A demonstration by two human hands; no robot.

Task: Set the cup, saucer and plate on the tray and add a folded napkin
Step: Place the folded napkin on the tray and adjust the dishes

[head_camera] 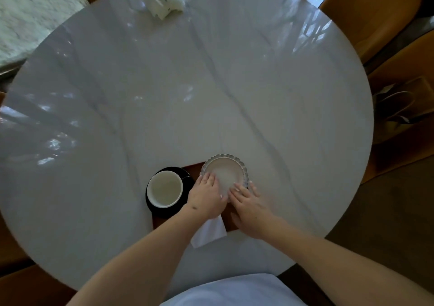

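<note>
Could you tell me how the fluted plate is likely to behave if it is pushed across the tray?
The plate looks like rigid glass or ceramic, so probably fragile. Flat and low, it seems unlikely to tip. On the smooth tray it may slide easily.

White cup (pixel 165 187), black saucer (pixel 185 176), brown tray (pixel 193 168), white napkin (pixel 209 233).

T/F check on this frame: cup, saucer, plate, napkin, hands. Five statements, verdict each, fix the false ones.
1. The cup sits on a black saucer. True.
2. The cup is full of coffee. False: its inside looks empty.
3. Both hands touch the plate. True: left hand and right hand rest on its near rim.
4. The napkin lies on the plate. False: it lies below the left hand, overhanging the tray.
5. The plate has a smooth rim. False: it is scalloped.
</note>
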